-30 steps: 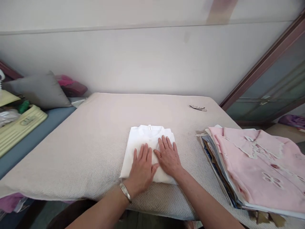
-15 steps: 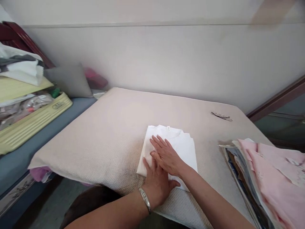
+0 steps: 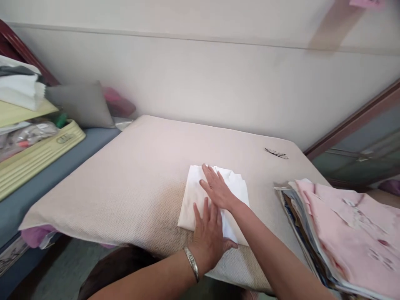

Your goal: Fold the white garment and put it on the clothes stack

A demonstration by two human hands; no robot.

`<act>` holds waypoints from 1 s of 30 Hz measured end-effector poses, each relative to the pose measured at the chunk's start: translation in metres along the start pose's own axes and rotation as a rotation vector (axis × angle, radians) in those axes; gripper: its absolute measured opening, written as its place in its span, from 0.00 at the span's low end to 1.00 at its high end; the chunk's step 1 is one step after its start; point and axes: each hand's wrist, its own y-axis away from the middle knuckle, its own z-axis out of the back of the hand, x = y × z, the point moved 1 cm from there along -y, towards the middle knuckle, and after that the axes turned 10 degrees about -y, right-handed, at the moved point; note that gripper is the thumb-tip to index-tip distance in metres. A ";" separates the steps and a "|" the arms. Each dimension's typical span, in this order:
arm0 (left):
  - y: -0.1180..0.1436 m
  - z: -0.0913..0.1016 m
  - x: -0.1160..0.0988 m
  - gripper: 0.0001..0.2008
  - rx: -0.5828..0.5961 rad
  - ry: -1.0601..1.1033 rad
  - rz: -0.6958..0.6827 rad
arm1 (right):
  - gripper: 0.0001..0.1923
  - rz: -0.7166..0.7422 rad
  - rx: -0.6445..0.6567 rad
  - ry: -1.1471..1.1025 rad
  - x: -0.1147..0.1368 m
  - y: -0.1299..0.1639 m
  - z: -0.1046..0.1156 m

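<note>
A white folded shirt lies flat near the front edge of the bed-like surface, its neckline partly covered by my fingers. My left hand, with a silver bracelet at the wrist, rests on the near part of the shirt, fingers spread and pointing away from me. Farther up the shirt, my right hand lies flat across the cloth with its fingers outstretched. Neither hand grips anything.
A pink garment tops a stack of folded clothes at the right. Eyeglasses lie farther back on the beige cover. To the left are a grey cushion and a pale yellow container holding plastic bags.
My right hand has slid away from me toward the shirt's neckline, separating from the left fingers. My left hand stays on the near part. The view has turned slightly right.
</note>
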 end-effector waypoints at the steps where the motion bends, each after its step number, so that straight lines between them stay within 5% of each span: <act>1: 0.002 0.004 -0.004 0.54 -0.017 0.009 -0.093 | 0.37 -0.018 -0.046 0.002 -0.008 0.022 0.005; 4: 0.006 0.010 -0.019 0.52 -0.005 0.061 -0.313 | 0.36 -0.149 -0.149 0.114 -0.046 0.077 0.006; 7: 0.008 0.004 -0.030 0.49 0.047 0.082 -0.331 | 0.38 -0.281 -0.197 0.219 -0.086 0.097 -0.006; 11: 0.007 -0.012 -0.036 0.46 0.065 0.057 -0.312 | 0.39 -0.319 -0.243 0.268 -0.119 0.079 -0.013; 17: 0.008 -0.027 -0.040 0.48 0.045 -0.076 -0.304 | 0.39 -0.400 -0.229 0.215 -0.141 0.041 0.006; 23: -0.008 0.012 -0.011 0.35 0.088 0.042 -0.305 | 0.39 -0.503 -0.219 0.054 -0.108 0.051 0.017; 26: -0.024 0.030 0.020 0.30 0.001 0.053 -0.139 | 0.37 -0.428 -0.367 0.010 -0.071 0.092 0.011; 30: -0.037 0.021 0.045 0.31 0.011 0.024 -0.086 | 0.26 -0.502 -0.418 -0.219 -0.050 0.156 0.011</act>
